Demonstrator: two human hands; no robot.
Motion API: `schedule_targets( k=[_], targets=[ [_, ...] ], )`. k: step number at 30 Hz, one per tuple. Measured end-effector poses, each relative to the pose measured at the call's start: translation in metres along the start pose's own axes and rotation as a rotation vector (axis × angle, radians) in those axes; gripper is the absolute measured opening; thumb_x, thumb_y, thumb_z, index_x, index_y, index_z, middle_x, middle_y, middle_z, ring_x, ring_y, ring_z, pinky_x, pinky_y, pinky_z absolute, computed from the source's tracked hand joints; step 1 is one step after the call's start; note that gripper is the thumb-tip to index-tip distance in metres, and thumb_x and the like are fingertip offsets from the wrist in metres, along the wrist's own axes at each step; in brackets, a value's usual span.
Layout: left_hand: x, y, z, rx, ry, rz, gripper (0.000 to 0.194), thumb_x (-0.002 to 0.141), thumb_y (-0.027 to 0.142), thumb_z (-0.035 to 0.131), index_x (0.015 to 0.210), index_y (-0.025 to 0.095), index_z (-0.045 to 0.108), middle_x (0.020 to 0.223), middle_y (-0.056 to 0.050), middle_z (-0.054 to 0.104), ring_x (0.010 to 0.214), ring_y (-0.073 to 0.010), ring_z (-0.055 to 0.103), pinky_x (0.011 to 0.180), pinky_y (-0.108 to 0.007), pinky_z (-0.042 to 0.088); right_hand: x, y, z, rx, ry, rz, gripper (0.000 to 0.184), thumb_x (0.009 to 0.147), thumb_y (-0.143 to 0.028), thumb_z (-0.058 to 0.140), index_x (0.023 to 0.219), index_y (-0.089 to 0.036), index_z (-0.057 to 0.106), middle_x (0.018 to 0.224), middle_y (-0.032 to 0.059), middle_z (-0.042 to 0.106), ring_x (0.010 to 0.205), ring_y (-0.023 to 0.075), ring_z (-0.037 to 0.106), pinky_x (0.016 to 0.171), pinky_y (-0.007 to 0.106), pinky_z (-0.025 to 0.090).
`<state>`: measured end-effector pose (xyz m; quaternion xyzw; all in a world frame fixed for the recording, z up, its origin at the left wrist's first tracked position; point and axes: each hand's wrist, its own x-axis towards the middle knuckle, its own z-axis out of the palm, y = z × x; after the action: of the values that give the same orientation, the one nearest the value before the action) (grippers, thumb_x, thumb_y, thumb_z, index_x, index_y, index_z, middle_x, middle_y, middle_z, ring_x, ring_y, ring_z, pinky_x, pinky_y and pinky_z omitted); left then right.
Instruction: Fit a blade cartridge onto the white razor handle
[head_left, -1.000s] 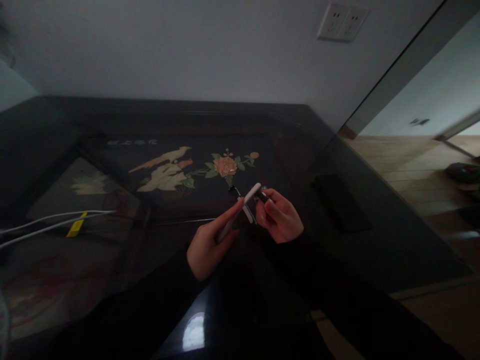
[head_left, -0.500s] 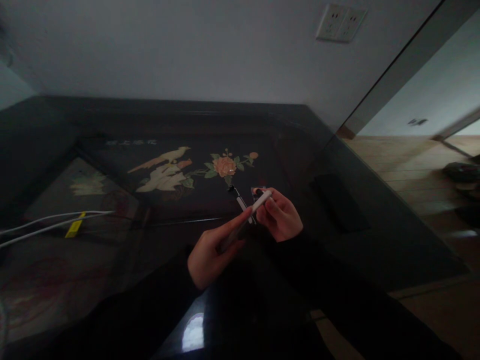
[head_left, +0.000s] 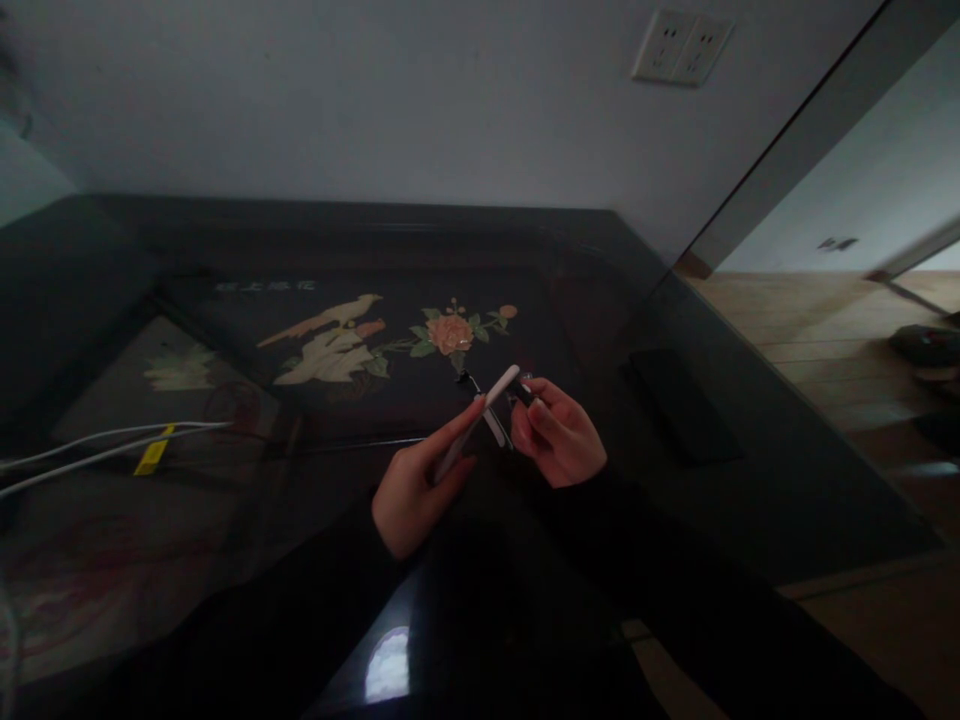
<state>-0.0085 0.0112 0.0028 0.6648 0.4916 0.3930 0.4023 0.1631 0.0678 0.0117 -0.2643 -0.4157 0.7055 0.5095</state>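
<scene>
My left hand (head_left: 416, 480) is closed on a slim, light-coloured flat object (head_left: 501, 385) with a rounded end, seen nearly edge-on. The object tilts up to the right, and its lower part is hidden by the fingers. Just right of that rounded end, my right hand (head_left: 559, 435) pinches a small black piece (head_left: 523, 389) with something clear beside it; its kind is too small and dark to tell. Behind the flat object lies a thin white-and-silver item (head_left: 495, 428) with a small black end (head_left: 463, 377), partly hidden, on the dark glossy table (head_left: 600, 560).
A flat black rectangular thing (head_left: 679, 405) lies on the table to the right. White cables (head_left: 112, 440) with a yellow tag (head_left: 154, 452) cross the left side. Bird and flower pictures decorate the tabletop. A wall with sockets (head_left: 682, 47) rises behind.
The flat object in my left hand has shifted a little left and up, its rounded end away from the right fingers. The black piece in my right hand now shows more plainly.
</scene>
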Motion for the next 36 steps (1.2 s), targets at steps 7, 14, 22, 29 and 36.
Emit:
schedule_targets(
  k=[7,14,22,29,36],
  targets=[
    [-0.002,0.006,0.002,0.019,-0.010,0.000,0.057,0.084,0.016,0.054,0.141,0.018,0.044,0.100,-0.003,0.070,0.063,-0.0087,0.057,0.059,-0.018,0.049,0.000,-0.001,-0.001,-0.029,0.022,-0.005,0.045,0.062,-0.048,0.080,0.084,-0.020,0.054,0.046,-0.0097,0.051,0.035,0.0053,0.037,0.036,0.020,0.025],
    [-0.007,0.012,0.004,0.014,-0.050,0.038,0.056,0.084,0.017,0.055,0.139,0.015,0.047,0.079,-0.001,0.068,0.059,-0.0101,0.054,0.059,-0.019,0.048,0.001,-0.001,-0.005,-0.027,0.052,0.034,0.044,0.063,-0.047,0.080,0.091,-0.018,0.061,0.052,-0.0080,0.052,0.038,0.0045,0.041,0.036,0.018,0.029],
    [-0.005,0.012,0.003,0.021,-0.039,0.041,0.054,0.084,0.016,0.053,0.138,0.015,0.048,0.076,0.002,0.065,0.049,-0.0057,0.043,0.048,-0.015,0.040,0.000,0.000,-0.005,-0.022,0.041,0.020,0.044,0.066,-0.048,0.078,0.093,-0.018,0.061,0.050,-0.0081,0.052,0.038,0.0044,0.041,0.037,0.018,0.029],
    [-0.002,0.005,0.001,-0.003,-0.008,0.007,0.057,0.085,0.017,0.053,0.141,0.019,0.043,0.093,-0.003,0.070,0.073,-0.0121,0.061,0.071,-0.023,0.052,0.000,0.000,-0.001,0.012,-0.015,0.014,0.042,0.066,-0.049,0.077,0.085,-0.019,0.054,0.047,-0.0092,0.051,0.036,0.0055,0.037,0.037,0.020,0.024],
    [-0.002,0.002,0.002,0.000,0.009,-0.021,0.059,0.086,0.018,0.053,0.143,0.020,0.040,0.102,-0.004,0.069,0.076,-0.0115,0.062,0.068,-0.020,0.051,-0.002,-0.002,0.001,0.019,-0.031,0.013,0.041,0.069,-0.049,0.076,0.087,-0.020,0.053,0.048,-0.0088,0.052,0.037,0.0061,0.038,0.038,0.021,0.026]
  ],
)
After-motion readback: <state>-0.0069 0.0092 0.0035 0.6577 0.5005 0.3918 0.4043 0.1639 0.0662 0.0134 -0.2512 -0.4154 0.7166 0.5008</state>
